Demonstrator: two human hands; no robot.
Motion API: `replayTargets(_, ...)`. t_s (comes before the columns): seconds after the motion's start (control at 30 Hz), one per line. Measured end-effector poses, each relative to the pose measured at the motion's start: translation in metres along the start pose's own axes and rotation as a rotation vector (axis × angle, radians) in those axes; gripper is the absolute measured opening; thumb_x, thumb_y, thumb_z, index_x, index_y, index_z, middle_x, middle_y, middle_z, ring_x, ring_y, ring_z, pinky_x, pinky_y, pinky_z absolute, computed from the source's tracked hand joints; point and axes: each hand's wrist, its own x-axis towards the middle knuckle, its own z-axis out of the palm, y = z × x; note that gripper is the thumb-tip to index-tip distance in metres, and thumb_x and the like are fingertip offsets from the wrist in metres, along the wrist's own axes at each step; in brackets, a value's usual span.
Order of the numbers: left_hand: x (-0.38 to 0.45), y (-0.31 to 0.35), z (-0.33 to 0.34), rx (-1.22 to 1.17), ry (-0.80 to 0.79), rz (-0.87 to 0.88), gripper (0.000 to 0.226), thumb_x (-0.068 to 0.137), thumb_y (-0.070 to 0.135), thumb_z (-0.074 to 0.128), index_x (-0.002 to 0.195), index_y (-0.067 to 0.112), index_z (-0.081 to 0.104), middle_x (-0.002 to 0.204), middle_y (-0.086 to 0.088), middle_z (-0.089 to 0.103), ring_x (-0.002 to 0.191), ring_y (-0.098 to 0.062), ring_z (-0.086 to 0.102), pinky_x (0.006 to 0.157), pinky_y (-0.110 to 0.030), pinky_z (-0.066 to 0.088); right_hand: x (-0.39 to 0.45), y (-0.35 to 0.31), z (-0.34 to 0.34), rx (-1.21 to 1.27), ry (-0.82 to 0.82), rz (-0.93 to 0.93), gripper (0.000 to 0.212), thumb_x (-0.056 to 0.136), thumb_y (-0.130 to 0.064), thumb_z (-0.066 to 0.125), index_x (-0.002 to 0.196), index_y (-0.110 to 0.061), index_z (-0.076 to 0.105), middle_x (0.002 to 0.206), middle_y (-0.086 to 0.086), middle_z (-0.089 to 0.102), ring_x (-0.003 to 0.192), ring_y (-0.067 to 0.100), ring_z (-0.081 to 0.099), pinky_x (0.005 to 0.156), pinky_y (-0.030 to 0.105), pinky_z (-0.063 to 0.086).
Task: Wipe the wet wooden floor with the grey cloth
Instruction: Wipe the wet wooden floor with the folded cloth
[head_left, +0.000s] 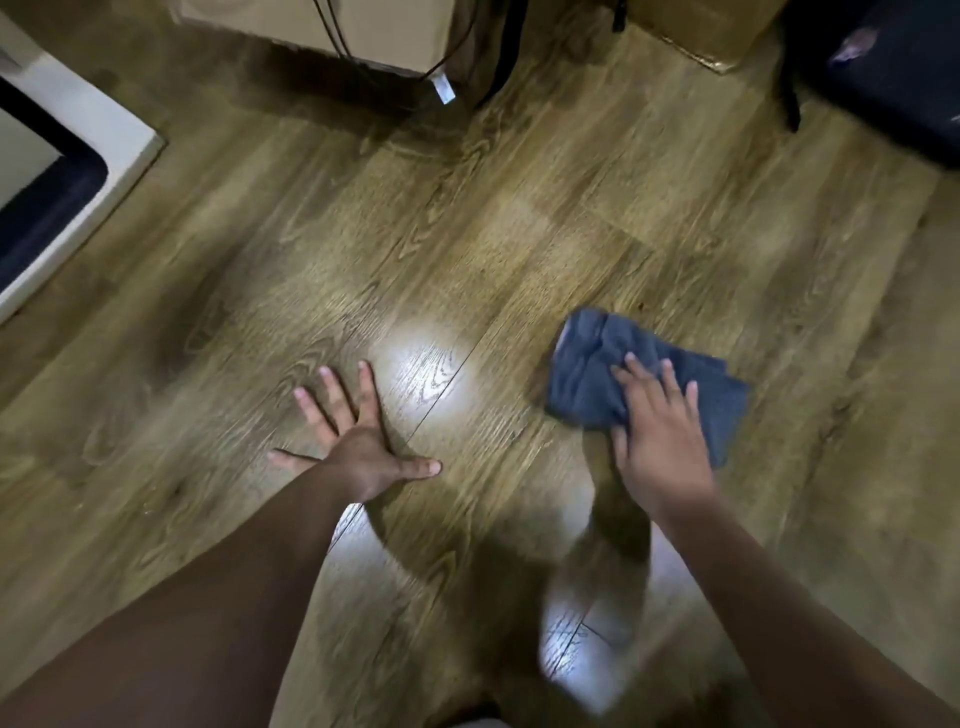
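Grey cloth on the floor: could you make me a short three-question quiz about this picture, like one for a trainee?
1. True or false: the left hand is holding the grey cloth.
2. Which hand presses on the cloth? A) left B) right C) both
3. Fill in: the left hand lies flat with spread fingers on the bare wooden ____.

Key:
1. False. It rests on the floor, apart from the cloth.
2. B. The right hand lies on the cloth with fairly straight fingers.
3. floor
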Motion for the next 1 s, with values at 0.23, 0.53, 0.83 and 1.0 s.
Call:
replayTargets(0.23,0.000,0.000,0.001,0.003,0.025,-0.001,0.152,0.054,0.077,0.079,0.134,0.049,-0.047,0.135,0.007,-0.065,0.129,-0.028,-0.057,0.097,-0.085,-0.009,0.074,-0.114,0.015,0.039,0.023,0.071,0.072,0.095,-0.007,0.051,0.155,-0.028,0.020,0.165,-0.011,0.005,0.151,0.034,-0.008,0.119,0.058,-0.007)
replayTargets(0.53,0.017,-0.008,0.009,-0.164,0.133,0.034,0.063,0.104,0.048,0.030,0.150,0.059,-0.013,0.164,0.010,-0.027,0.151,-0.024,-0.027,0.104,-0.082,-0.006,-0.065,-0.074,0.052,-0.193,-0.134,-0.475,0.062,0.085,-0.031,0.063,0.144,-0.023,0.048,0.158,-0.004,0.035,0.148,0.034,0.025,0.115,0.058,0.022)
replayTargets(0.83,0.009,-0.070,0.027,-0.271,0.301,-0.210,0.099,0.079,0.090,0.030,0.149,0.049,-0.028,0.152,0.022,-0.045,0.143,-0.013,-0.042,0.102,-0.080,-0.016,0.002,-0.033,0.004,0.188,0.069,0.134,0.063,0.089,-0.007,0.059,0.148,-0.022,0.042,0.159,-0.005,0.031,0.151,0.030,0.012,0.121,0.056,0.006)
replayTargets(1.0,0.016,-0.079,0.028,-0.275,0.277,-0.173,0.099,0.082,0.086,0.038,0.144,0.053,-0.031,0.136,0.027,-0.057,0.140,-0.014,-0.045,0.099,-0.080,-0.016,0.059,-0.136,0.025,0.124,0.017,0.124,0.063,0.098,-0.019,0.049,0.154,-0.030,0.023,0.164,-0.014,0.009,0.151,0.031,-0.009,0.118,0.059,-0.008)
